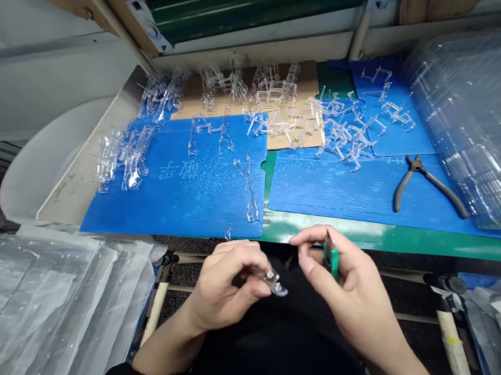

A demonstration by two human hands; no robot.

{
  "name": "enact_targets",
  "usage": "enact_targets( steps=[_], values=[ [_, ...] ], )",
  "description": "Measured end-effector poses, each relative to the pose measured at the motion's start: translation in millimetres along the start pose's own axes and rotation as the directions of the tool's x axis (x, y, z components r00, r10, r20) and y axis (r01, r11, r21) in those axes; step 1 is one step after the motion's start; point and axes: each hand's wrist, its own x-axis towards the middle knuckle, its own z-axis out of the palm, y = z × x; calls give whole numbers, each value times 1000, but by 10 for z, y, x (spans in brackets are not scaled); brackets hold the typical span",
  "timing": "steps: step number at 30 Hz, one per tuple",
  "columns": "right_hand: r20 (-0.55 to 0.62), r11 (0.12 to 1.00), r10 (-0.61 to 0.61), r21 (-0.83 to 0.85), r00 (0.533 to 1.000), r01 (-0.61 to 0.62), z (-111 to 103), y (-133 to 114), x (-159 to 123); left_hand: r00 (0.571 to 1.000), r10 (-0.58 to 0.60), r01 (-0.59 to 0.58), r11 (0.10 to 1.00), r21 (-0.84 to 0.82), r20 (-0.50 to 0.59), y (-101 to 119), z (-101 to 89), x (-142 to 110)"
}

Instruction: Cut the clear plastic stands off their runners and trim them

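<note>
My left hand [232,280] is closed on a clear plastic part [276,285], whose end pokes out past the thumb and forefinger. Facing it, my right hand [345,280] curls around a small green-handled tool [332,260] with a dark tip; its exact kind is hard to make out. Both hands are above my dark-clothed lap, just in front of the bench edge, and the part and tool are apart. Nearest on the bench lies a single long clear plastic piece [248,188] on a blue sheet [171,200].
Grey-handled pliers [419,171] lie open at the right. Clear pieces are lined up at the left [135,155], and loose clear scraps [349,130] are heaped at centre right. Stacked clear trays [496,126] stand at far right, wrapped bags [43,306] at lower left. A green roller [262,4] overhangs the back.
</note>
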Motion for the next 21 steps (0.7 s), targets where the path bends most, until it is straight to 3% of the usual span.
enact_targets(
  steps=[2, 3, 5, 7, 10, 13, 16, 21],
  values=[
    [-25, 998, -3, -55, 1000, 1, -22, 24, -35, 980, 108, -114, 993, 25, 165, 45, 51, 26],
    [-12, 997, 12, -73, 1000, -13, -31, 43, -48, 948, 181, -197, 980, 34, 263, 73, 100, 38],
    [23, 992, 59, -114, 998, -56, -43, 97, -75, 850, 335, -371, 929, 9, 407, 132, 246, 58],
    [31, 979, 102, -181, 994, -95, -54, 171, -111, 754, 461, -505, 863, -36, 468, 175, 423, 67],
    [-24, 944, 144, -295, 989, -145, -109, 300, -196, 617, 515, -607, 792, -55, 595, 182, 642, 75],
    [-139, 906, 149, -377, 979, -192, -212, 381, -322, 506, 504, -623, 775, -107, 700, 160, 762, 82],
    [-200, 873, 163, -428, 966, -235, -289, 342, -518, 442, 513, -625, 764, -158, 736, 225, 873, 61],
    [-314, 835, 195, -444, 929, -325, -422, 222, -818, 392, 537, -680, 716, -157, 747, 378, 1143, 1]
  ],
)
